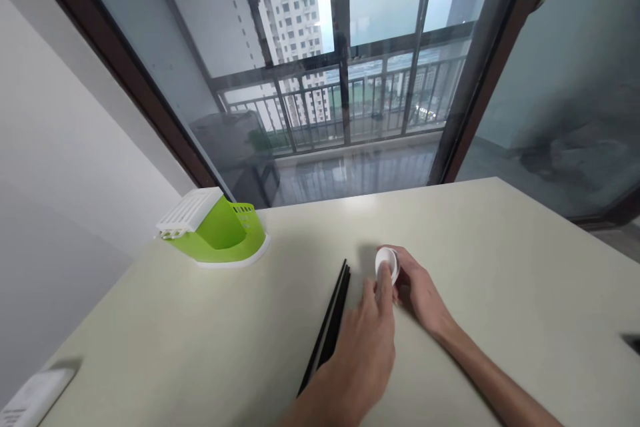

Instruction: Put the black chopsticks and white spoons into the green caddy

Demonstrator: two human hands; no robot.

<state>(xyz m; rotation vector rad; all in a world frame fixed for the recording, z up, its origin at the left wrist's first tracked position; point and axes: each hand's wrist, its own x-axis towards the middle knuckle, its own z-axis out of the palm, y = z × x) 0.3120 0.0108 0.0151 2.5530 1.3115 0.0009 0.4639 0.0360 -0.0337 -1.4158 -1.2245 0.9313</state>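
The white bowl-shaped item [380, 256] is located just above the table [500, 280], right of its middle, with its hollow side facing the viewer. The right hand [419, 287] grips the item from its right side, fingers curled around the rim and behind it. The left hand [367, 343] reaches in from the near side; its index finger is extended and touches the hollow face. The remaining fingers and thumb are partly hidden, so it cannot be determined whether this hand is closed on the item. Slim black sticks [345, 273] lie lengthwise on the table, immediately left of the left hand, their near part partly covered by it. Farther left, near the wall [75, 147], stands a green and white holder [253, 230] with a slotted white top. A white object [37, 395] is cut off at the lower left corner. Beyond the far table edge are glazed panels [385, 0] and a balcony railing [365, 100].
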